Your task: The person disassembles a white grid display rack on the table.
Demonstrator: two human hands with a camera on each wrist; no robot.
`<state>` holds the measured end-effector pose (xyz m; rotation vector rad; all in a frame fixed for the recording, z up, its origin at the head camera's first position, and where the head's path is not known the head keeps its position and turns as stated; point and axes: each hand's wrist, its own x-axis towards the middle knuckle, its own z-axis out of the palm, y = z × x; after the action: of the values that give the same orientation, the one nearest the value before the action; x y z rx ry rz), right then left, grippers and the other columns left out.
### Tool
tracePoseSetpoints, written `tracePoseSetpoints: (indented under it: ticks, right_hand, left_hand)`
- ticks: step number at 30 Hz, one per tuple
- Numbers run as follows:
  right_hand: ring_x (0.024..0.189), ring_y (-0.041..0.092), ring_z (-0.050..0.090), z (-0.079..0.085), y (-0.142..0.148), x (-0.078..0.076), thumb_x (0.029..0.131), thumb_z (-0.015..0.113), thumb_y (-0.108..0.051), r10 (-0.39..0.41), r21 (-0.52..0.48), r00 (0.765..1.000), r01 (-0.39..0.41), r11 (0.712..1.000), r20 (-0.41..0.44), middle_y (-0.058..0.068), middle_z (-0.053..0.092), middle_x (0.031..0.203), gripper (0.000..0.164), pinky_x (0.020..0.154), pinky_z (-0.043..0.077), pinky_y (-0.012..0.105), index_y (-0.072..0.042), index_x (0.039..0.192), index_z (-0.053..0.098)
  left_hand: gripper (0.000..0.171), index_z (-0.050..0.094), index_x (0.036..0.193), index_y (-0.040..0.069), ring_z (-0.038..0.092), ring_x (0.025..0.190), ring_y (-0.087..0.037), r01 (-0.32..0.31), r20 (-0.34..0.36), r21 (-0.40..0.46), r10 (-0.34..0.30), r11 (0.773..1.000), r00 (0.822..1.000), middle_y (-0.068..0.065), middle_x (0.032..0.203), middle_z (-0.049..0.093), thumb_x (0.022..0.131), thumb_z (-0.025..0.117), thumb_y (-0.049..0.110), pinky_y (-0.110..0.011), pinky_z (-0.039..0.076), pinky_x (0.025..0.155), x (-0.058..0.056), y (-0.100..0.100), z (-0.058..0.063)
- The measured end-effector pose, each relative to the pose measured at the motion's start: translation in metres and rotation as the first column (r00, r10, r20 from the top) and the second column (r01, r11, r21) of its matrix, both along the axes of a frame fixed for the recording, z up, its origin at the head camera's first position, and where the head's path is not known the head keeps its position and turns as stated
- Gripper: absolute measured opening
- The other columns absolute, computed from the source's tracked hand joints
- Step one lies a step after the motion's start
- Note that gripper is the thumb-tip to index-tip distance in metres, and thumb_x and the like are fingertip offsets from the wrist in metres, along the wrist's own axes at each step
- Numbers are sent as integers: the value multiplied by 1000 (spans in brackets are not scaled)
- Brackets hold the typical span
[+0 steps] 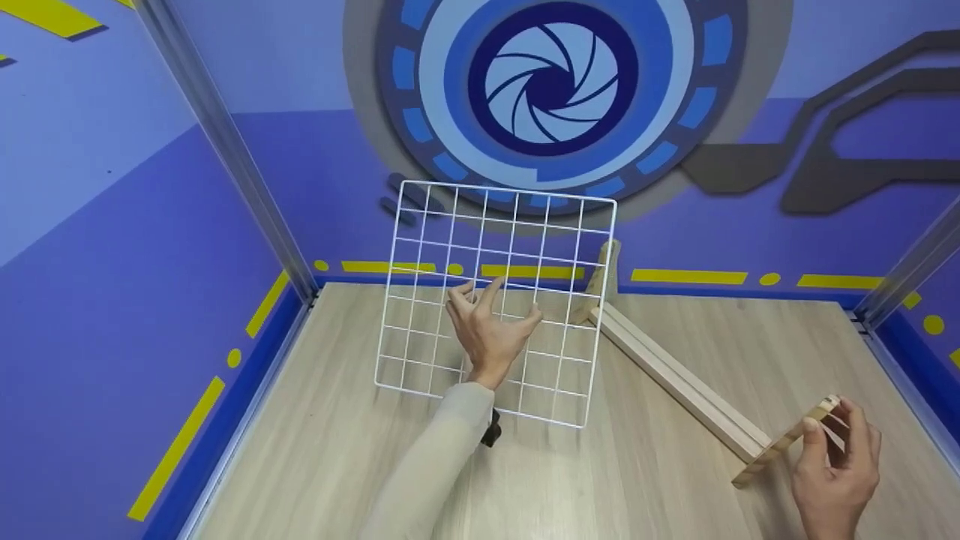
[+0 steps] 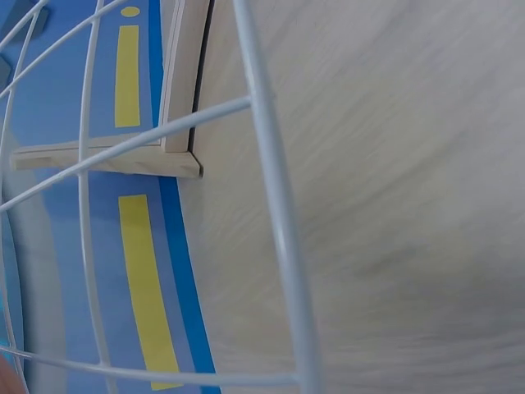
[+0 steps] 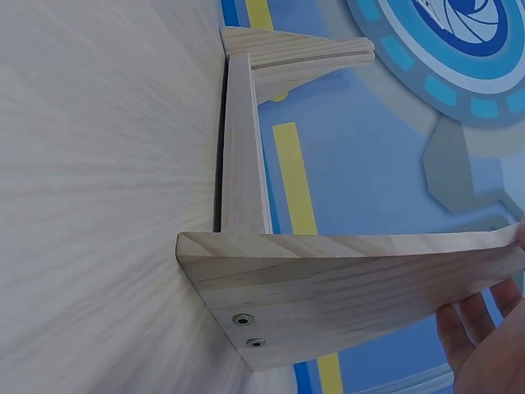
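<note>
A white wire grid panel stands tilted up in front of me, and my left hand grips its wires near the middle. In the left wrist view the panel's edge wire crosses close to the camera, with only a sliver of that hand at the lower left. My right hand holds the upper end of the near side piece of a wooden stand between thumb and fingers. Two end pieces joined by a long bar make up this stand. Two metal bolts show on the near end piece.
The stand rests on a wood-patterned table. Behind the table rises a blue and purple printed wall, with a metal corner post at the left. A small black object shows beside the left wrist.
</note>
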<state>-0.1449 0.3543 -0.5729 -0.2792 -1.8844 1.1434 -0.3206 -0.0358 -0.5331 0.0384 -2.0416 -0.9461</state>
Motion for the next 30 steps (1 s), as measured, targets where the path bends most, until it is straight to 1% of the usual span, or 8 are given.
tracePoseSetpoints:
  ticks: [3,7,10,13,16,19,23,30]
  right_hand:
    - [112,3,58,2,-2,1,93,65,3,-1,0,1000,1,1000,0,-22,49,118,47,90,46,11,-5,139,58]
    - [112,3,57,15,-12,6,93,64,3,9,5,1000,-9,1000,-19,-22,49,118,46,92,46,11,-3,139,58]
    - [112,2,57,26,-20,10,94,63,2,25,1,999,-25,1000,-33,-20,49,120,46,93,46,12,-3,139,57]
    - [112,2,57,30,-22,12,94,63,3,29,-1,999,-29,1000,-32,-20,49,120,46,93,46,11,-3,139,57]
    - [112,3,57,26,-18,10,93,63,3,19,-3,1000,-19,1000,-22,-20,49,119,46,93,46,11,-4,139,57]
    - [112,3,57,15,-8,5,93,64,3,6,-1,1000,-6,1000,-11,-21,49,118,47,92,46,11,-6,139,58]
    - [112,3,58,2,0,-1,93,65,3,2,-10,1000,-2,1000,-10,-20,50,119,47,91,46,11,-6,139,58]
    - [113,4,58,-1,0,0,92,66,2,13,-12,1000,-13,1000,-6,-22,49,120,48,91,46,11,-5,139,58]
  left_hand:
    - [66,75,117,25,44,115,-23,-3,9,9,3,1000,1000,-9,119,47,61,87,56,-37,43,87,2,-3,0]
    - [69,74,119,26,43,114,-20,-1,5,26,0,1000,1000,-8,117,46,59,89,55,-38,43,86,4,-6,-1]
    - [68,74,119,26,43,111,-20,-9,-9,31,9,999,1000,-8,114,47,57,91,51,-39,43,85,3,-9,-4]
    - [66,75,117,26,43,108,-20,-23,-17,29,24,999,1000,-8,111,46,57,91,50,-38,42,84,2,-12,-5]
    - [66,76,116,26,43,107,-20,-31,-13,29,31,999,999,-7,111,46,57,89,53,-36,41,84,2,-15,-6]
    - [68,75,117,26,43,107,-20,-32,3,28,32,999,999,-7,111,46,58,88,56,-36,41,84,3,-19,-7]
    - [69,75,118,25,42,108,-21,-35,18,31,35,999,999,-7,112,45,57,89,55,-37,40,84,4,-24,-10]
    - [69,76,116,25,43,107,-22,-65,55,35,63,997,996,-8,113,45,55,89,56,-36,39,86,8,-34,-17]
